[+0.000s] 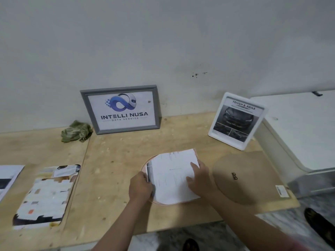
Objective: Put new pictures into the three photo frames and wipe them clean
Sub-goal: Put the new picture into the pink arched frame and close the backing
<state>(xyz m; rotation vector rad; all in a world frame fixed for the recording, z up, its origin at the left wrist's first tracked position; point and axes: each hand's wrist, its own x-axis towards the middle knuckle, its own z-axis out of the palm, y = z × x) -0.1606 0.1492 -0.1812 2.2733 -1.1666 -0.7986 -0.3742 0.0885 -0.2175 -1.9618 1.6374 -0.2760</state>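
A round pink-rimmed photo frame (145,164) lies flat on the wooden board in front of me. A white printed sheet (172,175) lies over it, face down. My left hand (140,186) grips the sheet's left edge. My right hand (200,178) presses flat on its right side. A grey frame (120,109) with a blue logo picture leans on the wall. A white frame (236,121) with a car picture stands at the right. A round brown backing board (243,180) lies right of my hands.
A crumpled green cloth (77,131) sits by the wall, left of the grey frame. Loose printed pictures (46,194) lie at the left of the wooden board (112,160). A white appliance (301,127) stands at the right. Sandalled feet show at the bottom.
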